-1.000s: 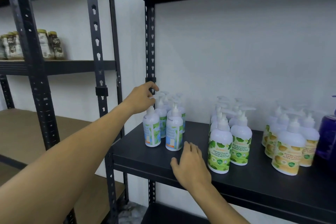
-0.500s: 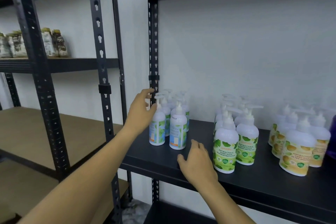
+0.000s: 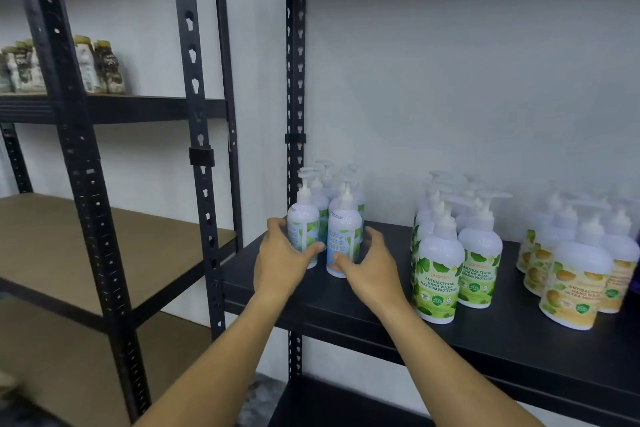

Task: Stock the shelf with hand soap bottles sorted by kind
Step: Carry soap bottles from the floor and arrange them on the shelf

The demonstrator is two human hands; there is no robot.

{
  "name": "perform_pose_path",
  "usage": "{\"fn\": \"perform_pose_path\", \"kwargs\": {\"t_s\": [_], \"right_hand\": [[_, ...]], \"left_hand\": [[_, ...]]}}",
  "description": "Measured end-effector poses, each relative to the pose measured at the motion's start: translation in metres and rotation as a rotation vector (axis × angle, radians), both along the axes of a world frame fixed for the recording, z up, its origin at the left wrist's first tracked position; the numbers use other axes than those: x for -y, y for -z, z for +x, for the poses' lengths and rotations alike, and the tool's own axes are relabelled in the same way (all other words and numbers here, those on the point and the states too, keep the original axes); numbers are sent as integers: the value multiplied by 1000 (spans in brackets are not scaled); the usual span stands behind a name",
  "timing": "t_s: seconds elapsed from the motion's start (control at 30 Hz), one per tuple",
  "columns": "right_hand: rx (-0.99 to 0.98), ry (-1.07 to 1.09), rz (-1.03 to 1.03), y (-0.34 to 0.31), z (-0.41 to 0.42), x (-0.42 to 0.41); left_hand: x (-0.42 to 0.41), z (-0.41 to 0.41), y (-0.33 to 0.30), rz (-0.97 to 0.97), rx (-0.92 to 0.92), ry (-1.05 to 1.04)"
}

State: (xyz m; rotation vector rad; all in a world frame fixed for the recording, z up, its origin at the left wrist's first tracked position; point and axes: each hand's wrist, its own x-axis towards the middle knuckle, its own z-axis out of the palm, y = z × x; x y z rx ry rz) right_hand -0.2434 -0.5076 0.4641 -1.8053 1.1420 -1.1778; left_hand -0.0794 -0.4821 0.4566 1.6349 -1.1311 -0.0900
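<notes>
The black metal shelf board (image 3: 381, 319) is running out toward me with its front edge bare, and open board is lying between the three clusters of soap and in front of them. At the left end, hard by the black slotted upright post (image 3: 295, 80), a cluster of white pump bottles with pale green and blue labels is standing, and both hands are working on its front pair. The left hand (image 3: 282, 258) is curling round the front-left bottle (image 3: 304, 229), thumb on the near face and fingertips round the far side. The right hand (image 3: 370, 265) is cupping the front-right bottle (image 3: 343, 236), thumb touching its lower label, fingers half spread past its right side; whether they are pressing it I cannot tell. More bottles are standing behind these two, too overlapped to count. Well apart to the right, the white pump bottles with green leaf labels (image 3: 438, 274) are showing two in front and more blurred behind. Further right the white pump bottles with yellow fruit labels (image 3: 571, 291) are numbering about five. On the neighbouring rack's shelf, brown-and-white packets (image 3: 97, 68) are standing in a row.
</notes>
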Motion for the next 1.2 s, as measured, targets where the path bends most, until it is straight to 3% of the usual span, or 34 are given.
{"fn": "perform_pose_path", "kwargs": {"t_s": [0.2,0.53,0.83,1.03,1.2], "right_hand": [[33,-37,-17,4,3,11],[45,-11,-26,12,4,19],[56,-59,-7,15,1,20],[55,-30,-33,18,5,24],[42,-82,9,15,1,23]], "left_hand": [[7,10,-4,53,40,50],[0,30,-1,76,-186,305],[-1,10,1,-35,-83,148],[3,29,6,44,-205,275],[-2,18,1,19,-145,244]]}}
